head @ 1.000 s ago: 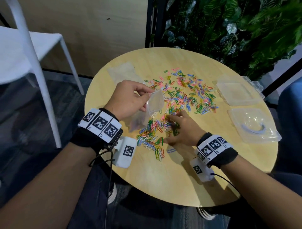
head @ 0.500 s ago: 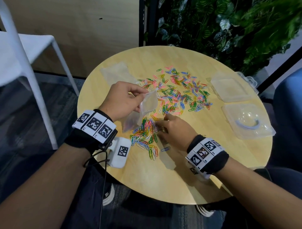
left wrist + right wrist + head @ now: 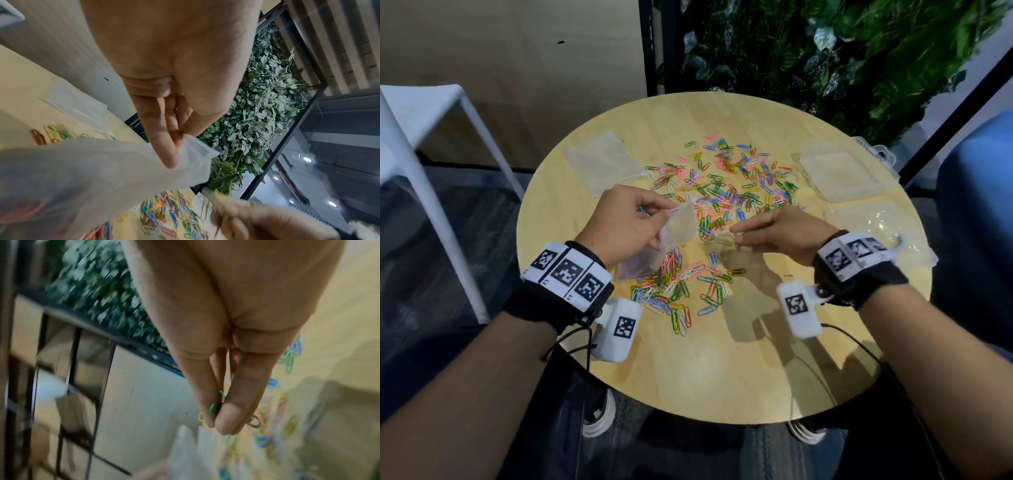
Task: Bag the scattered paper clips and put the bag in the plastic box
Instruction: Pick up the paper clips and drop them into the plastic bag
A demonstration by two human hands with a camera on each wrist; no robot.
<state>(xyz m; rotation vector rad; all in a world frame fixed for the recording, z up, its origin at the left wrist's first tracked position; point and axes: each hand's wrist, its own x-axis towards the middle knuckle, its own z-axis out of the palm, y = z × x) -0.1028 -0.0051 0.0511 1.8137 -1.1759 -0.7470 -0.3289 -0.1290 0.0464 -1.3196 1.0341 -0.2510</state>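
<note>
Coloured paper clips (image 3: 726, 192) lie scattered over the middle of the round wooden table (image 3: 722, 370), with a second patch (image 3: 674, 291) nearer me. My left hand (image 3: 626, 222) pinches the rim of a small clear bag (image 3: 678, 229) and holds its mouth up above the table; some clips show through the bag's lower part (image 3: 41, 203). My right hand (image 3: 774, 233) is raised just right of the bag and pinches a few clips (image 3: 216, 407) between thumb and fingers. The clear plastic box (image 3: 880, 229) lies open at the right, its lid (image 3: 846, 174) behind it.
A spare clear bag (image 3: 602, 164) lies flat at the table's far left. A white chair (image 3: 424, 137) stands to the left of the table. A plant wall (image 3: 825, 61) rises behind it, and a blue seat (image 3: 983, 212) is at the right.
My right hand has left the near clip pile, lifted up and to the right with a few clips pinched, and now hovers by the bag's mouth. The left hand keeps holding the bag.
</note>
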